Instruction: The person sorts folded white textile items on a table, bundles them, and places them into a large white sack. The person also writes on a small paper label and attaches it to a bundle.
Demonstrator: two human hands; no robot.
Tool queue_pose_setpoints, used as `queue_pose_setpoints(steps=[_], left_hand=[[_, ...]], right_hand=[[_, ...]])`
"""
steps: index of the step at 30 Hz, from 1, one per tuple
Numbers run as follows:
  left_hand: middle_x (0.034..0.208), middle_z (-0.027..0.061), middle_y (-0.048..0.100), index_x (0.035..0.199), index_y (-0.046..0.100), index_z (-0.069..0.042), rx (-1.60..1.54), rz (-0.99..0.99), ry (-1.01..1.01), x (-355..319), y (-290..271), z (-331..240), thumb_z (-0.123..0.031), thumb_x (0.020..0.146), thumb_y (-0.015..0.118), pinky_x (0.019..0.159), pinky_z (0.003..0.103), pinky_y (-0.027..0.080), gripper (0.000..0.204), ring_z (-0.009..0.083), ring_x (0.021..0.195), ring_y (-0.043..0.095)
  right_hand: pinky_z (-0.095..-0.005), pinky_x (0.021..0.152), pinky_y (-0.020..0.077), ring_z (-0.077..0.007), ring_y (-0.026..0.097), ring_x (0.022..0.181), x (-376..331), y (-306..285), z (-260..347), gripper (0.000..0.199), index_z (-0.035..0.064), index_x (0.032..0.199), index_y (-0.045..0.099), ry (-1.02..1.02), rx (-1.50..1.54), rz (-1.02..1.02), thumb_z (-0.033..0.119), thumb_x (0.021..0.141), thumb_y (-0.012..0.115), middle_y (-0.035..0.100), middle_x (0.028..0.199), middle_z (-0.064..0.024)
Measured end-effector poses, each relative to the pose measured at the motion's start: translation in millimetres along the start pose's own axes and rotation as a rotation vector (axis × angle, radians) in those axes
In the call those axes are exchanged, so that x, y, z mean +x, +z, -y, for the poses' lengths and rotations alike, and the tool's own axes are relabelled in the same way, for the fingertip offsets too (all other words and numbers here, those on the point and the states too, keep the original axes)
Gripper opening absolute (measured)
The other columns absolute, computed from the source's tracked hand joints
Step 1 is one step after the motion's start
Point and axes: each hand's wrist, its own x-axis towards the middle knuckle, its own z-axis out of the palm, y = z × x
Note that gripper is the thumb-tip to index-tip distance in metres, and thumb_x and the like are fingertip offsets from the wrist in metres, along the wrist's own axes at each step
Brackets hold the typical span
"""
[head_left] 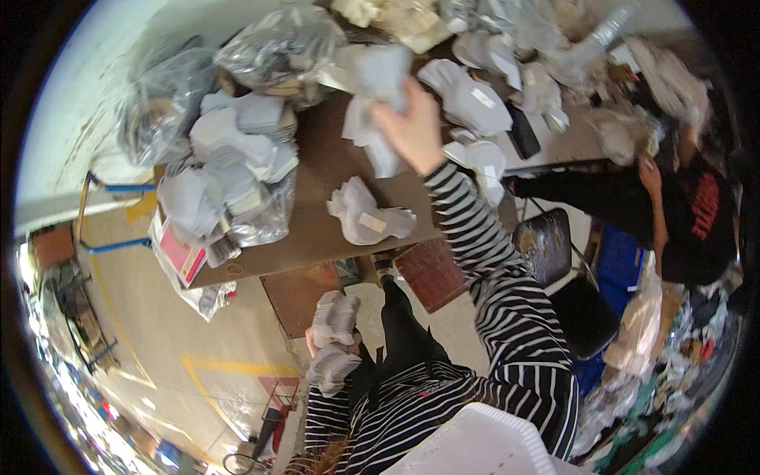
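Low at my side, my left hand (pixel 311 342) is closed round a thick stack of grey-white insoles (pixel 336 318), pinched in at the waist. Only a little of that hand shows behind the stack. Over the far part of the table, my right hand (pixel 413 131) grips a small pack of pale grey insoles (pixel 383 70), blurred by motion. Beneath its fingers lie more white insoles (pixel 372 142). A separate bundle of insoles (pixel 366 212) with a beige label rests near the table's front edge. Right of my right hand sits another labelled insole stack (pixel 467 95).
The brown table (pixel 317 190) carries heaped insoles (pixel 237 142) and clear plastic bags (pixel 281 43) at left. A black phone (pixel 522 133) lies at right. Another person (pixel 681 214) in black sits there, beside a black chair (pixel 582 313). A red-brown board (pixel 433 273) is below the table edge.
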Motion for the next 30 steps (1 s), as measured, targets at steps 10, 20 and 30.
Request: queue_pose_setpoints(steps=[10, 20, 30], left_hand=[[0.126, 0.0158, 0.056, 0.126, 0.053, -0.008, 0.058, 0.005, -0.094, -11, 8, -8, -0.015, 0.069, 0.069, 0.089, 0.031, 0.051, 0.059, 0.0280, 0.114, 0.057], [0.109, 0.0118, 0.061, 0.120, 0.055, -0.008, -0.510, -0.133, -0.178, -20, -10, 9, -0.048, 0.087, 0.054, 0.064, 0.037, 0.051, 0.053, 0.0268, 0.086, 0.061], [0.100, 0.0101, 0.064, 0.114, 0.059, -0.009, -0.717, -0.019, -0.354, -15, -33, -4, -0.048, 0.087, 0.051, 0.056, 0.035, 0.049, 0.049, 0.0256, 0.072, 0.060]], right_hand=[[-0.0651, 0.102, 0.0245, -0.0471, 0.027, 0.134, 2, 109, -34, 0.093, 0.0029, 0.147, 0.024, 0.067, -0.373, 0.084, 0.059, 0.082, 0.059, 0.028, 0.146, -0.0287], [-0.0360, 0.097, 0.0462, -0.0362, 0.060, 0.111, 110, 73, -174, 0.118, -0.0156, 0.134, 0.037, 0.380, -0.476, 0.406, 0.067, 0.057, 0.072, 0.057, 0.124, -0.0289], [-0.0413, 0.085, 0.0508, -0.0358, 0.065, 0.097, 20, 23, -65, 0.075, 0.0003, 0.116, 0.058, 0.219, -0.268, 0.261, 0.048, 0.063, 0.080, 0.066, 0.107, -0.0211]])
